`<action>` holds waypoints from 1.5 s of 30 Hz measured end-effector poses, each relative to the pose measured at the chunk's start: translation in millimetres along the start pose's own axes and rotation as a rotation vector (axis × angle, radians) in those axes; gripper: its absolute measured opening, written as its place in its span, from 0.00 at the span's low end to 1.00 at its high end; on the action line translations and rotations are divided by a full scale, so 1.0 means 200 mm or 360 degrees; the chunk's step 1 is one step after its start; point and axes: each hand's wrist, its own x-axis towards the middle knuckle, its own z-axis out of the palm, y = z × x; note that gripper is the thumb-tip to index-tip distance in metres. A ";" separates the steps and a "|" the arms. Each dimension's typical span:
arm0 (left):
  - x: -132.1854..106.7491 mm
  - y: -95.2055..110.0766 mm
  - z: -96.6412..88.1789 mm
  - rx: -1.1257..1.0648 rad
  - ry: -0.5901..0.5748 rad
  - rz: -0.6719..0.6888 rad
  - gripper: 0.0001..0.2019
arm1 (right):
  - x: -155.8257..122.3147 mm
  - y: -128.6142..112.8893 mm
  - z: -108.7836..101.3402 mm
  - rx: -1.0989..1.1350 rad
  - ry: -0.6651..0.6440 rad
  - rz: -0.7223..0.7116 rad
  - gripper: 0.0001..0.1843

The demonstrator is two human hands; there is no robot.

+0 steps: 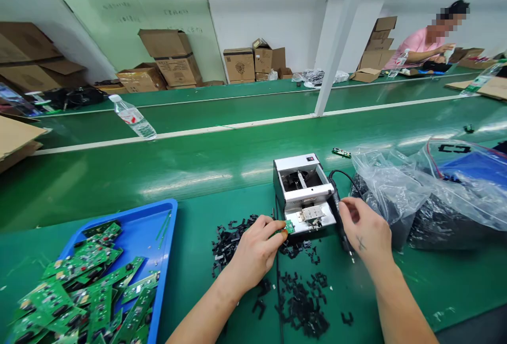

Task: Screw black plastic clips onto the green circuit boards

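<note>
My left hand (257,249) pinches the end of a small green circuit board (290,226) at the front left of a silver and black tabletop machine (303,180). The board lies against the machine's front ledge, beside its metal block (312,213); the fingers cover the rest of it. To the right of the machine, my right hand (366,230) is curled with thumb and fingers together. Whether it pinches anything is hidden. Next to it, a black cord (336,196) runs along the machine's side, and a plug with metal prongs (349,249) lies below.
A blue tray (168,249) of circuit boards stands at left. Small black plastic clips (304,307) lie in piles before the machine. Clear plastic bags (396,180) of black parts sit at right. A water bottle (134,118) lies behind; a person in pink (420,46) sits across.
</note>
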 end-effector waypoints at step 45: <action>0.02 0.01 0.01 0.0133 -0.0067 0.0023 0.11 | 0.15 -0.48 -0.17 0.2204 -0.0632 -0.0574 0.47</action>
